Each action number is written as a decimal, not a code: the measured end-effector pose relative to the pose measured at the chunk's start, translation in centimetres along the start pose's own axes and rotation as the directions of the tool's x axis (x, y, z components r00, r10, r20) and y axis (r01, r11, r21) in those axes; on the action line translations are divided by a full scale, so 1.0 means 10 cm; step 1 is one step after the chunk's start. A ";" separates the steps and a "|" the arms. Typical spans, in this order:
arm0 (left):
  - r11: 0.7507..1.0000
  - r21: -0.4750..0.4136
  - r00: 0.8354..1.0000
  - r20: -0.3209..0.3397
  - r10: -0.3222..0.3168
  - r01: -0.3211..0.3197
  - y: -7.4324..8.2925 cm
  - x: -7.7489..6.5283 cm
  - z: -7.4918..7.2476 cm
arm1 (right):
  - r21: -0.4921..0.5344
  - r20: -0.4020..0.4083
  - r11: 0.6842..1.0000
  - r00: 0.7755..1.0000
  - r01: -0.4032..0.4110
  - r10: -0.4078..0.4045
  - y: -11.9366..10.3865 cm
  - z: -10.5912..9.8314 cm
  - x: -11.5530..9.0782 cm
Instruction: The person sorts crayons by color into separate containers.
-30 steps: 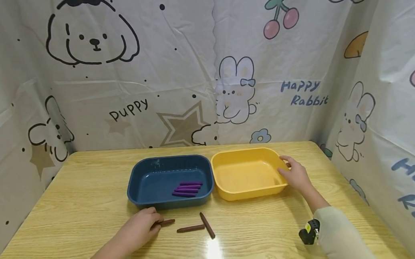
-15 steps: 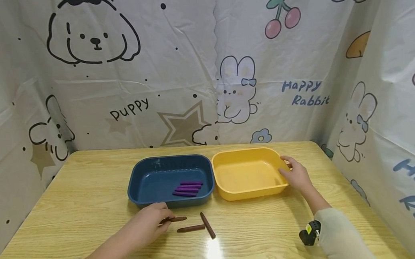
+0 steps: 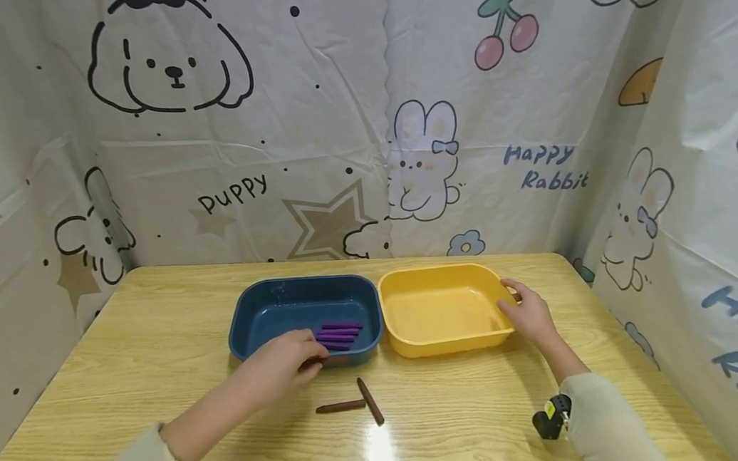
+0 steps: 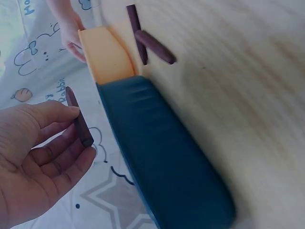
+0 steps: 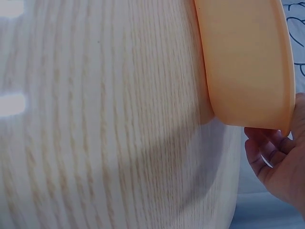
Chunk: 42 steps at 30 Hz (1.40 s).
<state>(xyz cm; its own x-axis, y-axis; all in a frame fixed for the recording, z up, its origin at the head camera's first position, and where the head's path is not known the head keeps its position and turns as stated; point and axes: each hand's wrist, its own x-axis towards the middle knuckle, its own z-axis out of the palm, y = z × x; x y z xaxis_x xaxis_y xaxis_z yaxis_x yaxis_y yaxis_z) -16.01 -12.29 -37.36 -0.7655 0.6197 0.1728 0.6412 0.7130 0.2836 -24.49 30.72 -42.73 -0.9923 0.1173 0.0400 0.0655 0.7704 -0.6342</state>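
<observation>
My left hand (image 3: 279, 369) pinches a brown crayon (image 4: 82, 121) between thumb and fingers. In the head view that crayon overlaps the front wall of the blue bin (image 3: 239, 325). Several purple crayons (image 3: 338, 337) lie side by side in the bin's front right part. On the table before it are two more brown crayons, one lying crosswise (image 3: 340, 407) and one slanted (image 3: 370, 400), their ends close together. At the right, my right hand (image 3: 529, 313) holds the rim of the yellow bin (image 3: 448, 346), thumb on the inner side and fingers outside, as the right wrist view (image 5: 281, 157) also shows.
Both bins stand side by side on the wooden table (image 3: 471, 409), near its back edge (image 3: 179, 269). A printed curtain (image 3: 329, 119) surrounds the table at the back and sides. A small black device (image 3: 551, 418) sits at the right sleeve.
Holding the brown crayon, my left hand has risen from the table and moved right and forward to the blue bin's front rim. The right hand stays on the yellow bin.
</observation>
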 end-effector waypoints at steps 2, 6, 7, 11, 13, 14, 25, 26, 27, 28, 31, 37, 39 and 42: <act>1.000 0.007 1.000 -0.013 0.003 -0.003 0.02 0.05 -0.02 | 0.003 -0.002 1.000 1.000 -0.001 0.001 0.01 0.00 0.00; 1.000 0.010 1.000 -0.031 0.003 -0.002 0.03 0.18 -0.06 | 0.018 -0.012 1.000 1.000 0.000 0.000 0.01 0.01 0.01; 1.000 0.007 1.000 -0.028 -0.002 0.002 0.03 0.21 -0.07 | 0.023 -0.016 1.000 1.000 0.001 0.000 0.02 0.02 0.01; 0.999 -0.019 0.999 -0.022 -0.032 0.032 0.03 0.31 -0.08 | 0.028 -0.024 1.000 1.000 0.002 -0.001 0.03 0.03 0.02; 0.999 -0.023 0.999 -0.023 -0.042 0.041 0.04 0.37 -0.07 | 0.032 -0.023 0.999 1.000 -0.002 0.003 0.03 0.04 0.02; 0.999 -0.026 0.999 -0.025 -0.041 0.041 0.04 0.39 -0.07 | 0.034 -0.023 0.999 1.000 -0.006 0.006 0.03 0.04 0.03; 0.990 -0.073 0.993 -0.002 -0.122 0.121 0.04 0.67 -0.03 | 0.040 -0.028 0.999 0.999 -0.029 0.030 -0.01 0.02 -0.01; 0.989 -0.079 0.992 0.000 -0.128 0.127 0.05 0.69 -0.03 | 0.039 -0.029 0.999 0.999 -0.028 0.029 -0.01 0.02 -0.01; 0.988 -0.079 0.992 0.001 -0.130 0.130 0.05 0.70 -0.02 | 0.040 -0.029 0.999 0.999 -0.027 0.028 -0.01 0.02 -0.02; 0.988 -0.079 0.991 0.003 -0.134 0.134 0.05 0.72 -0.02 | 0.039 -0.031 0.999 0.999 -0.027 0.028 -0.02 0.02 -0.02; 0.988 -0.073 0.991 0.000 -0.135 0.134 0.06 0.77 0.00 | 0.041 -0.032 0.999 0.999 -0.028 0.029 -0.02 0.02 -0.02; 0.990 -0.056 0.991 0.014 -0.132 0.133 0.13 0.87 0.03 | 0.045 -0.020 0.998 0.999 -0.042 0.042 -0.02 0.02 -0.03; 0.990 -0.050 0.991 0.023 -0.131 0.132 0.15 0.91 0.04 | 0.042 -0.023 0.998 0.999 -0.038 0.039 -0.01 0.02 -0.03; 0.991 -0.054 0.992 0.033 -0.122 0.123 0.17 0.98 0.07 | 0.040 -0.028 0.999 0.999 -0.033 0.034 0.00 0.03 -0.01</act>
<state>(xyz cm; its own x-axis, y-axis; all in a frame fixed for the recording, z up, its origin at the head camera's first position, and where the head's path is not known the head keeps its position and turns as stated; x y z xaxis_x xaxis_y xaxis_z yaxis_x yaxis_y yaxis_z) -22.34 -4.79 -35.87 -0.8358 0.5388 0.1060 0.5381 0.7651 0.3536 -24.37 30.55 -43.00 -0.9862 0.1607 0.0400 0.0937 0.7407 -0.6652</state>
